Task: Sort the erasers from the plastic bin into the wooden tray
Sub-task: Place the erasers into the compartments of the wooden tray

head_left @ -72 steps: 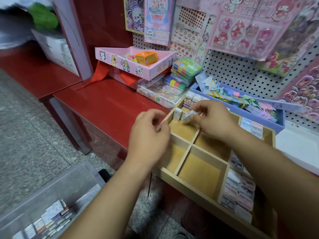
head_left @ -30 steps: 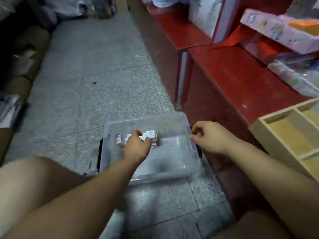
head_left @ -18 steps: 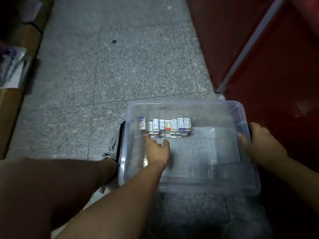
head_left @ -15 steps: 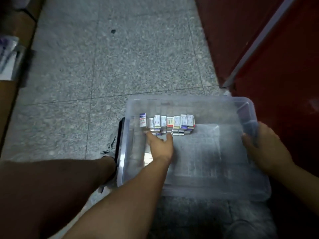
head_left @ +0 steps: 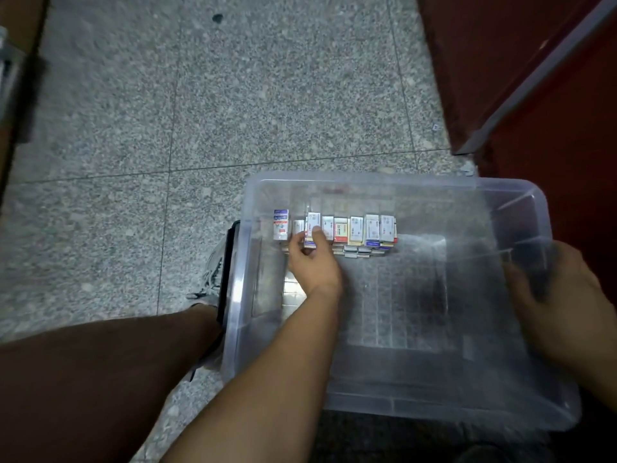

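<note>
Erasers (head_left: pixel 354 230) sit in one clear plastic bin (head_left: pixel 238 295) on the floor, right of centre in the frame. Nearest us, our bare leg (head_left: pixel 100 379) fills the lower left and both forearms reach up-frame. Our left hand (head_left: pixel 314 265), inside the bin, pinches an eraser near the row's left end. Our right hand (head_left: pixel 561 295) curls over the bin's right wall, gripping it. We count about eight upright erasers; those stacked beneath are too blurred to count. Beyond lie speckled grey floor tiles (head_left: pixel 233 95) and, at upper right, a red bench (head_left: pixel 534 45).
</note>
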`<state>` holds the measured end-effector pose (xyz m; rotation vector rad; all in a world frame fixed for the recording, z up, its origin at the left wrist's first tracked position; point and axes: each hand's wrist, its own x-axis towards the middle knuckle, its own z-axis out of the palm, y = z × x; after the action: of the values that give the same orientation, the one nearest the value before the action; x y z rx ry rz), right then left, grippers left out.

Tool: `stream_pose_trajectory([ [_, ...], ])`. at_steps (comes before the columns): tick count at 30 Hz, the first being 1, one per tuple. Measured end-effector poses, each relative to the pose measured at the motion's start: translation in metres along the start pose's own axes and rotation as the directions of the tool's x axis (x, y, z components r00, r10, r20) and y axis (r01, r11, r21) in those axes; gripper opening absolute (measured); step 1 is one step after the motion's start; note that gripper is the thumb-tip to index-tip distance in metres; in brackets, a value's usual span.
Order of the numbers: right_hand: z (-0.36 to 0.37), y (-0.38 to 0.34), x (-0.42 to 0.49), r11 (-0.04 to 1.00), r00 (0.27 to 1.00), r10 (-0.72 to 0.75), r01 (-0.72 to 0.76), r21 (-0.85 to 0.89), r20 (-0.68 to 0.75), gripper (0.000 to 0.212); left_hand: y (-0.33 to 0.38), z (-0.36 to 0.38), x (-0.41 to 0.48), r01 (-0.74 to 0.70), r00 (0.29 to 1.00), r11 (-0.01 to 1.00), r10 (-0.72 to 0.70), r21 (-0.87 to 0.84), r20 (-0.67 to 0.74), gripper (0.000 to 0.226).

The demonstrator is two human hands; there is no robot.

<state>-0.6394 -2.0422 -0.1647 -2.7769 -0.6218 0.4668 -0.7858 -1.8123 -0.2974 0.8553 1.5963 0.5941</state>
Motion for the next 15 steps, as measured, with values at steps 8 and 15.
stream_pose_trajectory([
  [8,-0.001,-0.005,-0.003,0.998,1.0,0.023,-0.024,0.056,0.005,0.045,0.005,0.003,0.006,0.117,0.992,0.989,-0.121,-0.089,-0.04,0.023],
  [15,0.0,-0.004,-0.004,0.998,1.0,0.013,-0.012,0.058,-0.017,0.045,0.008,0.002,0.002,0.127,0.99,0.984,-0.134,-0.123,-0.048,0.03],
])
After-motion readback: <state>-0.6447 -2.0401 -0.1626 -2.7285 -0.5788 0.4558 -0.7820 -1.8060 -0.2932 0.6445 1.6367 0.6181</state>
